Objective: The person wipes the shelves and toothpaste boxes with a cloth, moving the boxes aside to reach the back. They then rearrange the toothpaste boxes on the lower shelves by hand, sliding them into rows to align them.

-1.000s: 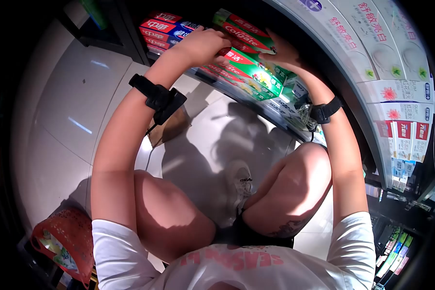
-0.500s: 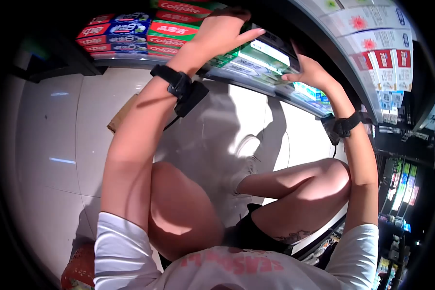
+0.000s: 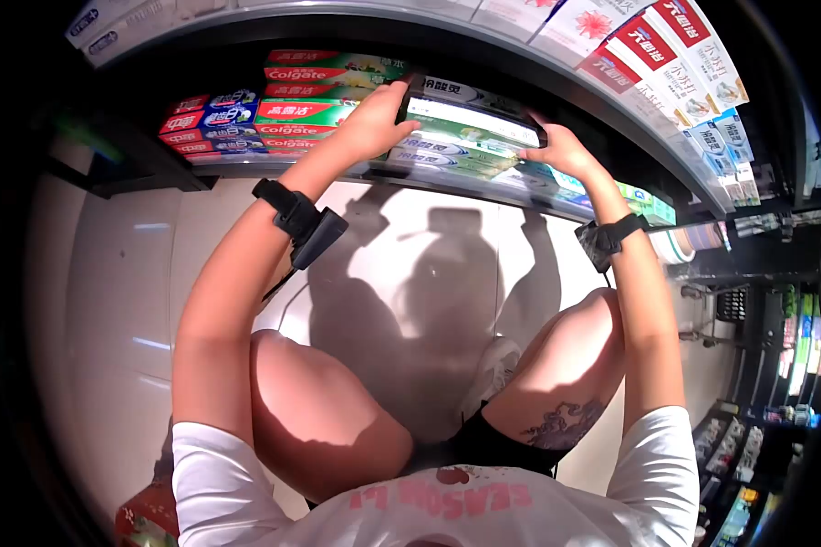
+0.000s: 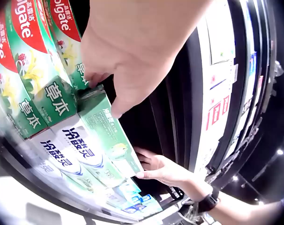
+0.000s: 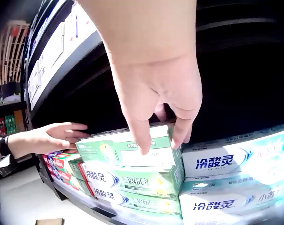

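A green-and-white toothpaste box (image 3: 474,123) tops a short stack on the low shelf, between both hands. My left hand (image 3: 374,126) is at its left end, and in the left wrist view the thumb (image 4: 121,108) lies along the box edge with fingers bent around the end. At the other end, my right hand (image 3: 567,153) pinches the box, its thumb (image 5: 141,140) on the front and fingers at the end corner. Matching white-and-green boxes (image 5: 144,180) lie directly beneath.
Red-and-green Colgate boxes (image 3: 301,114) are stacked to the left, with blue-and-red boxes (image 3: 214,118) beyond. White-and-blue boxes (image 5: 217,159) stand on the right. An upper shelf with white and red boxes (image 3: 648,41) overhangs. A red basket (image 3: 146,520) sits at lower left.
The head view has turned toward the shelf. Both hands have gone from the Colgate stack rightward to the green-and-white stack, and now hold opposite ends of its top box.
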Demonstrator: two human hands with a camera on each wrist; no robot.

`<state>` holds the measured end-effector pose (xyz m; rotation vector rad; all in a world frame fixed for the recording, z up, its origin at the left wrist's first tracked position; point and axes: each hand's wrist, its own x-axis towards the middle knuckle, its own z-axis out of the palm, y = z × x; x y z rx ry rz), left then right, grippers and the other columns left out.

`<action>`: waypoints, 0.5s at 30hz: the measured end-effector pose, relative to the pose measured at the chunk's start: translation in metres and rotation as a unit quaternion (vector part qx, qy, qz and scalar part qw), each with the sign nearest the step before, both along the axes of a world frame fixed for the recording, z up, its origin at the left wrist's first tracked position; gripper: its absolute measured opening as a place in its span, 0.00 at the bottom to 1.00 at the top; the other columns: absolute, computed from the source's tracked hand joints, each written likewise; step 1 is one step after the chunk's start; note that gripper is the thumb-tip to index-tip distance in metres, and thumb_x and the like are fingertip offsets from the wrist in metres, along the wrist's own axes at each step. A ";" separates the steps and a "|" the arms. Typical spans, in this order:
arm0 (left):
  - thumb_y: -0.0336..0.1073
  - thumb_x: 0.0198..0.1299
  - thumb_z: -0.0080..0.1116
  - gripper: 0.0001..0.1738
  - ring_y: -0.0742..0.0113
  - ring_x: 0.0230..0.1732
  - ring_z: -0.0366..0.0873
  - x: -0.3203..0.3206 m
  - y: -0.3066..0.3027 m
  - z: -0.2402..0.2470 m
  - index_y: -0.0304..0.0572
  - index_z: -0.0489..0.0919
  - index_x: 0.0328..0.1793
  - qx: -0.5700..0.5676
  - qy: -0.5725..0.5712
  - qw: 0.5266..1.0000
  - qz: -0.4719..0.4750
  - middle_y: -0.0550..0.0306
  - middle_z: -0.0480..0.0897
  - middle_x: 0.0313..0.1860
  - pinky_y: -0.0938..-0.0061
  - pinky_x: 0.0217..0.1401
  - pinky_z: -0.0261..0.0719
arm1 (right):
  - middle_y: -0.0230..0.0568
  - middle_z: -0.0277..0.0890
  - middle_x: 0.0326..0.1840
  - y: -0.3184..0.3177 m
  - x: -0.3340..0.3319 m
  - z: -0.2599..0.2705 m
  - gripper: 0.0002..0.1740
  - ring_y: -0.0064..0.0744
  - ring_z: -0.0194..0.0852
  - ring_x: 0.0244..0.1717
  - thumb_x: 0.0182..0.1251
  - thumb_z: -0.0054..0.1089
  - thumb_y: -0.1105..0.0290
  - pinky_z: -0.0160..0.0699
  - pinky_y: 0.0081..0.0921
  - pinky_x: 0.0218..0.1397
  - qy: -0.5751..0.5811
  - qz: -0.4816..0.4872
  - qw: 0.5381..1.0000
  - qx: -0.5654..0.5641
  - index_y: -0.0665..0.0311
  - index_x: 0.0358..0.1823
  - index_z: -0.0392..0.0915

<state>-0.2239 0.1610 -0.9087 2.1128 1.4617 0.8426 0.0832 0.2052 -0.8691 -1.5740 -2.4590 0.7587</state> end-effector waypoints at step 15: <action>0.31 0.54 0.62 0.30 0.66 0.48 0.76 0.027 0.007 -0.021 0.30 0.64 0.61 -0.114 -0.169 0.965 0.166 0.49 0.77 0.49 0.76 0.51 0.74 | 0.54 0.79 0.38 0.009 0.013 -0.019 0.40 0.41 0.79 0.39 0.41 0.71 0.57 0.73 0.27 0.48 0.096 -0.110 0.989 -0.007 0.78 0.52 0.69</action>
